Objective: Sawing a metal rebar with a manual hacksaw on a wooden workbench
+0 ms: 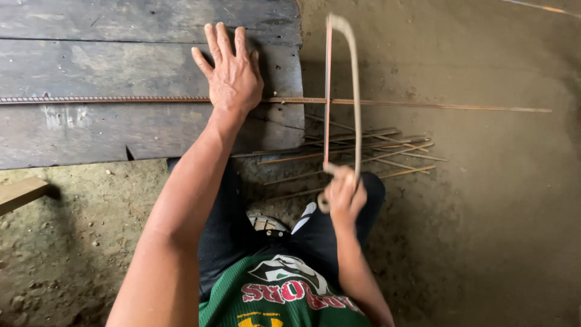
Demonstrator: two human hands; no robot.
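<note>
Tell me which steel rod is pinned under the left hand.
The long ribbed rod across the wooden planks, under the left hand; the short rods lie loose on the ground.

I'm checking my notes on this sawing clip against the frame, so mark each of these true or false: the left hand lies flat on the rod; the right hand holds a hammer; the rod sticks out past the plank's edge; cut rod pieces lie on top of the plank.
1. The left hand lies flat on the rod. True.
2. The right hand holds a hammer. False: it grips a hacksaw, blade across the rod.
3. The rod sticks out past the edge of the plank. True.
4. Cut rod pieces lie on top of the plank. False: they lie on the dirt ground beside it.
</note>
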